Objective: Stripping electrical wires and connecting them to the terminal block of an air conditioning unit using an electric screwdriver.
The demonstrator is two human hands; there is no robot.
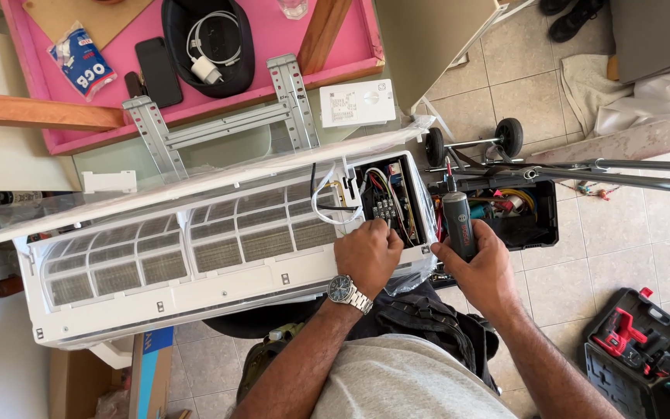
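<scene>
A white indoor air-conditioner unit (195, 271) lies across my lap with its front cover raised and its mesh filters showing. At its right end an open electrical compartment (389, 198) shows coloured wires and a terminal block. My left hand (367, 254), with a wristwatch on the wrist, rests at the lower edge of that compartment, fingers curled on the wiring there. My right hand (481, 268) grips a grey cordless screwdriver (457, 221), bit pointing away from me, just right of the unit.
A black open toolbox (533, 213) sits on the tiled floor right of the unit, behind it a small wheeled trolley (470, 143). A black-and-red tool case (637, 337) lies lower right. A pink tabletop (273, 39) holds a phone, a charger, a metal mounting bracket (218, 124).
</scene>
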